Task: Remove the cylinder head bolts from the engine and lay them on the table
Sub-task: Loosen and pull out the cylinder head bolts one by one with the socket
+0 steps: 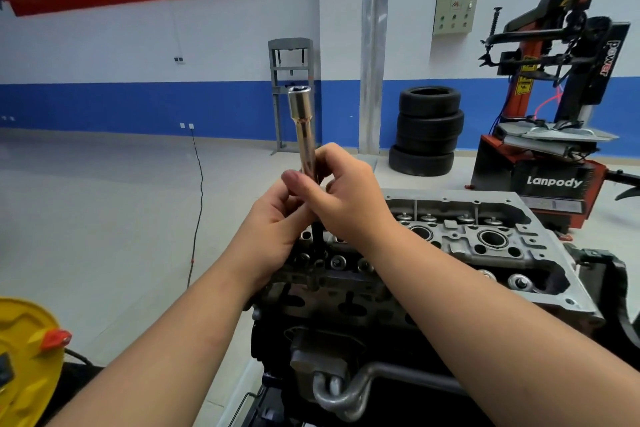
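Observation:
A long chrome socket extension (304, 130) stands upright above the left end of the cylinder head (450, 243), its square drive end up. A dark bolt shank (317, 236) hangs from its lower end down toward the head. My left hand (277, 215) grips the lower part of the extension from the left. My right hand (346, 198) wraps it from the right, fingers curled around the same spot. The joint between extension and bolt is hidden by my fingers.
The engine sits on a stand with a metal coolant pipe (346, 392) at the front. A yellow disc-shaped thing (24, 357) is at lower left. Stacked tyres (427, 130), a tyre changer (554, 114) and a grey press frame (292, 90) stand behind.

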A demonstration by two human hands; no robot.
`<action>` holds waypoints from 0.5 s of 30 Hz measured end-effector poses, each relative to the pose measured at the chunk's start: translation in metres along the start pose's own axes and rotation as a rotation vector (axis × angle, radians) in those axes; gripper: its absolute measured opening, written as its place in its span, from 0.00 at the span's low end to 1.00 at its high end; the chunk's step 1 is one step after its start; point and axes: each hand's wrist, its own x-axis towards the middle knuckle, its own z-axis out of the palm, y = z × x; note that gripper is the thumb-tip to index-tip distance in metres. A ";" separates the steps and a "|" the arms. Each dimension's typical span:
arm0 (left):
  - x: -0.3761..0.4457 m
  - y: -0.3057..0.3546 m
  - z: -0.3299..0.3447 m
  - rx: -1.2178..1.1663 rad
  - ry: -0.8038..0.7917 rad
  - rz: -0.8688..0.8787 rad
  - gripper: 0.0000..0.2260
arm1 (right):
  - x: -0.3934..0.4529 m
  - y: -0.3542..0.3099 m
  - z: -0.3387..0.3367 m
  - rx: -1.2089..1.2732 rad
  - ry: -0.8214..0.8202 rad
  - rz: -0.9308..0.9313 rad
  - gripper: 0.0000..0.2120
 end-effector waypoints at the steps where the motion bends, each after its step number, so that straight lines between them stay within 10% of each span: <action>1: 0.000 0.000 0.000 0.007 -0.002 -0.006 0.15 | 0.000 0.001 0.000 0.011 0.006 0.019 0.12; 15: 0.001 -0.004 -0.001 0.018 0.027 0.017 0.17 | 0.000 -0.002 0.000 0.051 0.075 0.042 0.13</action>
